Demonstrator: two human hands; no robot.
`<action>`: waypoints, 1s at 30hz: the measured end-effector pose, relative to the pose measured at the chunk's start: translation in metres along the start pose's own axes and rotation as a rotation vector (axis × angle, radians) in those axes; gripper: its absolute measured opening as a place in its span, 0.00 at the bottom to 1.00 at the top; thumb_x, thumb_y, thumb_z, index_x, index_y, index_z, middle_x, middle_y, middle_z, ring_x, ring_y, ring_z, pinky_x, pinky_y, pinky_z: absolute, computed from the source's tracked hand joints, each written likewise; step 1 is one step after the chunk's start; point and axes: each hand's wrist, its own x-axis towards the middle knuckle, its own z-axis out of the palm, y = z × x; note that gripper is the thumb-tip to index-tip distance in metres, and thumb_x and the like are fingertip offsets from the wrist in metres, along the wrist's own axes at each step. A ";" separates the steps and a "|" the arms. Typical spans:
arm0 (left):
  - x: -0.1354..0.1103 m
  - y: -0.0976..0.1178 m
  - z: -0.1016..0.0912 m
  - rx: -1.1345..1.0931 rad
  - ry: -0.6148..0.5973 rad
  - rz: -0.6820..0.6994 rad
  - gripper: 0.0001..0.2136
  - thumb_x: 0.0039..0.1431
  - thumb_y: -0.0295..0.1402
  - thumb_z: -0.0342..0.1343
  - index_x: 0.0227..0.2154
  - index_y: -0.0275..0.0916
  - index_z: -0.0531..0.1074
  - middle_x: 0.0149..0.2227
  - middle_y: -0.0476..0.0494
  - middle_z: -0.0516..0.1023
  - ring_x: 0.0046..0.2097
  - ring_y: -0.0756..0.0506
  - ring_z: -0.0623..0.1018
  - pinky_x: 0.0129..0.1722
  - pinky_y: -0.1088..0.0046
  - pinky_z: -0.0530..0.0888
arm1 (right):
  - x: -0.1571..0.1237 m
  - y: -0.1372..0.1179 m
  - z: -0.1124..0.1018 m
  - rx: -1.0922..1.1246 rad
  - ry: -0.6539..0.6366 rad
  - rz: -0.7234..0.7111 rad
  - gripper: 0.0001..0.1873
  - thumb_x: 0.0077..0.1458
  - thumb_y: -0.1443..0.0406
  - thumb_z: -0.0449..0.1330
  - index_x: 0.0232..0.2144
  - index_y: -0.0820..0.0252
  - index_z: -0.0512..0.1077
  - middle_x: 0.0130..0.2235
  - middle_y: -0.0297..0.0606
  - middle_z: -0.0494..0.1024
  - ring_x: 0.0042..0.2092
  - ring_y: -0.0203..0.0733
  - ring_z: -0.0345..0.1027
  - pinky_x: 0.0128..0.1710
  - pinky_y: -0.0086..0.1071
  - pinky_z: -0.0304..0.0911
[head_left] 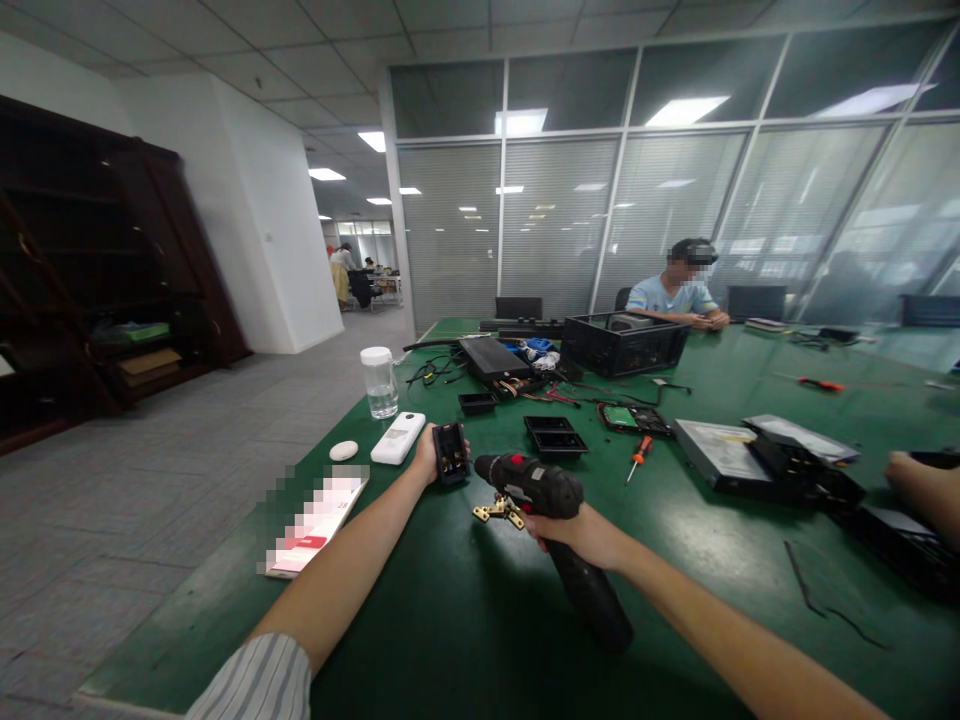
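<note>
Nearest my camera is the striped left sleeve [255, 680], down at 7 o'clock. My left hand [427, 455] has its fingers clamped on a small black plastic case [451, 455]. At 4 o'clock from that, my right hand's [574, 535] fingers are wrapped round the grip of a cordless drill [541, 483], chuck toward the case. Can't tell if they're also pinching the brass-coloured metal pieces [501, 512] under it. Two-compartment tray [555, 437] at the drill's 12, screwdriver [639, 458] at its 2.
</note>
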 end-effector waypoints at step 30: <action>-0.006 0.002 0.004 -0.038 0.015 -0.020 0.23 0.56 0.40 0.41 0.40 0.29 0.74 0.23 0.35 0.76 0.24 0.38 0.77 0.23 0.63 0.72 | -0.001 -0.001 0.000 -0.001 0.002 0.031 0.18 0.49 0.52 0.62 0.28 0.61 0.68 0.24 0.32 0.68 0.28 0.36 0.59 0.29 0.31 0.56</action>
